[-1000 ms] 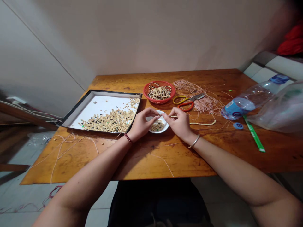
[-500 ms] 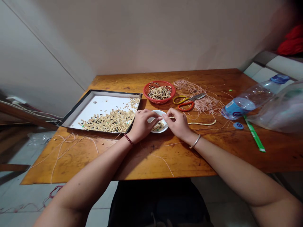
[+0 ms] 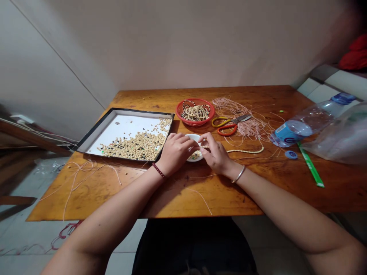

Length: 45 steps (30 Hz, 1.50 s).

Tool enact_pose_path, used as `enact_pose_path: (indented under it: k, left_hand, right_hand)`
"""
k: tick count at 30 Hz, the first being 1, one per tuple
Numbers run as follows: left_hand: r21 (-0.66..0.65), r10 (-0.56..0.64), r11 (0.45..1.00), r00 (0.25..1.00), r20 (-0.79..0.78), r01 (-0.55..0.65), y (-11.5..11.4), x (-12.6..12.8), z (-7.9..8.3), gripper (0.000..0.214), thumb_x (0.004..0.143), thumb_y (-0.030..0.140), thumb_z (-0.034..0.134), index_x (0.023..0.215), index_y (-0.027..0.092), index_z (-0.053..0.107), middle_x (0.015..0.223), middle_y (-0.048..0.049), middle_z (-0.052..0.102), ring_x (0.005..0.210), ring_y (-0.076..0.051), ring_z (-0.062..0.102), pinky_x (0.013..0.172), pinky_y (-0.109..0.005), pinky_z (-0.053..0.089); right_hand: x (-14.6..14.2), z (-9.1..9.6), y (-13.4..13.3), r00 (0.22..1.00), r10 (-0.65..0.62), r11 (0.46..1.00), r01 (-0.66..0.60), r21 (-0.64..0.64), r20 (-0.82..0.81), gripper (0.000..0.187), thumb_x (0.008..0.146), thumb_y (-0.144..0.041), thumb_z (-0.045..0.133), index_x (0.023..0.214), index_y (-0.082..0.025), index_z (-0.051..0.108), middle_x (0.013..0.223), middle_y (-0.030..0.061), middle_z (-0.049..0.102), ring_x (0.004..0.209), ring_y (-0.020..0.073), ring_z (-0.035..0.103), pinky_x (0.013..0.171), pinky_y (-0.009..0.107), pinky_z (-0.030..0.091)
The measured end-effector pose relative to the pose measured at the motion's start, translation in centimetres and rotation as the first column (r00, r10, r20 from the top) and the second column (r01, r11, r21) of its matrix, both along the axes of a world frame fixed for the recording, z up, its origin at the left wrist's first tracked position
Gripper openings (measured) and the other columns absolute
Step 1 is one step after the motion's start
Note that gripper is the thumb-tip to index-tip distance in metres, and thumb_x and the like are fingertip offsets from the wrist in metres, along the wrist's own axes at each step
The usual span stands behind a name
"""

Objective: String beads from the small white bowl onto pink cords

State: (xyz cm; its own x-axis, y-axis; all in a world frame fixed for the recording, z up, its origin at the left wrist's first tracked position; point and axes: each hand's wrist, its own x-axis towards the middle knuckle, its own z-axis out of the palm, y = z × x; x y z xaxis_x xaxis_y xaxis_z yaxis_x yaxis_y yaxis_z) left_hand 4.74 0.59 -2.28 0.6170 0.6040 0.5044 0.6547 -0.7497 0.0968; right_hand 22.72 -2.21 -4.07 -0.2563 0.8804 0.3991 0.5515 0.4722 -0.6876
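My left hand and my right hand meet over a small white dish of tan beads. The left fingers are pinched together at the dish; what they hold is too small to see. My right hand pinches the end of a cord strung with tan beads, which trails right across the wooden table.
A black-rimmed white tray of loose beads lies to the left. Behind the dish stand a red basket of beaded strands, scissors and a heap of pink cord. A plastic bottle, blue cap and green stick lie right.
Both hands have drawn closer together and lower over the white dish, covering more of it. The camera view shifted slightly.
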Motion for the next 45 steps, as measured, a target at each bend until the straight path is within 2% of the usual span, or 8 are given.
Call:
enact_pose_path:
  k: [6,11,17,22,27,30,34,45]
  left_hand:
    - [-0.004,0.003,1.0,1.0,0.003,-0.003,-0.2,0.1,0.2,0.024,0.093,0.036,0.047,0.089,0.021,0.066,0.079,-0.0044,0.062,0.08,-0.02,0.048,0.07,-0.032,0.033]
    - [-0.034,0.001,0.999,1.0,-0.017,-0.002,-0.3,0.2,0.3,0.025,0.095,0.03,0.042,0.087,0.018,0.063,0.081,-0.0057,0.061,0.08,-0.02,0.048,0.07,-0.032,0.035]
    - [-0.046,0.055,0.998,0.998,0.036,-0.054,0.0,-0.1,0.2,0.031,0.092,0.04,0.048,0.073,0.019,0.06,0.072,-0.0027,0.063,0.075,-0.019,0.051,0.074,-0.035,0.032]
    - [-0.079,0.14,0.988,0.978,0.152,-0.129,0.2,-0.2,-0.2,0.039,0.09,0.047,0.05,0.064,0.019,0.055,0.065,-0.0013,0.061,0.068,-0.017,0.052,0.072,-0.033,0.031]
    - [-0.128,0.221,0.971,0.959,0.177,-0.2,-0.1,-0.1,0.5,0.035,0.094,0.045,0.041,0.079,0.019,0.057,0.07,-0.0024,0.062,0.07,-0.017,0.052,0.069,-0.031,0.034]
    - [-0.147,0.13,0.981,0.991,0.04,-0.123,-0.3,-0.1,1.0,0.038,0.092,0.051,0.041,0.086,0.019,0.061,0.077,-0.0045,0.064,0.075,-0.019,0.052,0.066,-0.03,0.037]
    - [-0.145,-0.02,0.989,0.987,-0.161,-0.003,-0.7,0.0,0.9,0.047,0.086,0.06,0.047,0.079,0.017,0.067,0.078,-0.0091,0.064,0.086,-0.024,0.054,0.073,-0.033,0.042]
    - [-0.196,-0.146,0.975,0.967,-0.21,0.105,-1.2,0.3,1.5,0.04,0.092,0.044,0.044,0.072,0.017,0.066,0.072,-0.0065,0.064,0.075,-0.019,0.059,0.063,-0.029,0.045]
  right_hand:
    - [0.0,0.0,0.1,0.999,-0.014,1.0,0.015,-0.007,0.04,0.024,0.08,-0.019,0.046,0.103,-0.022,0.044,0.071,-0.0001,0.063,0.056,0.0178,0.056,0.054,0.027,0.035]
    - [-0.4,0.1,0.0,0.992,-0.079,0.997,0.079,0.003,0.099,0.023,0.082,-0.025,0.048,0.104,-0.021,0.046,0.071,0.0011,0.065,0.057,0.0191,0.06,0.055,0.026,0.038]
    - [-0.5,0.0,-0.2,0.984,-0.06,0.997,0.051,0.057,0.169,0.023,0.084,-0.029,0.05,0.106,-0.021,0.052,0.074,0.003,0.067,0.061,0.0196,0.062,0.058,0.026,0.04]
    - [-0.4,-0.1,-0.2,0.983,-0.028,0.997,0.016,0.072,0.181,0.013,0.087,-0.032,0.048,0.093,-0.021,0.053,0.075,0.0034,0.066,0.063,0.0188,0.061,0.059,0.026,0.038]
    - [-0.3,0.0,0.1,0.975,-0.195,0.977,0.184,0.103,0.105,0.017,0.09,-0.035,0.044,0.086,-0.021,0.054,0.069,0.0028,0.063,0.06,0.018,0.057,0.057,0.026,0.035]
    - [-0.1,-0.1,0.8,0.962,-0.272,0.96,0.273,0.065,-0.026,0.018,0.089,-0.031,0.043,0.078,-0.021,0.053,0.068,0.0024,0.061,0.062,0.0169,0.056,0.059,0.025,0.036]
    - [0.2,-0.5,1.7,0.941,-0.309,0.951,0.31,-0.009,-0.137,0.02,0.087,-0.027,0.043,0.07,-0.021,0.052,0.066,0.0013,0.059,0.061,0.016,0.054,0.059,0.025,0.036]
    - [-0.4,-0.9,1.3,0.966,-0.248,0.968,0.245,-0.053,-0.072,0.019,0.085,-0.025,0.043,0.069,-0.021,0.052,0.067,0.0018,0.061,0.063,0.0167,0.055,0.06,0.025,0.036]
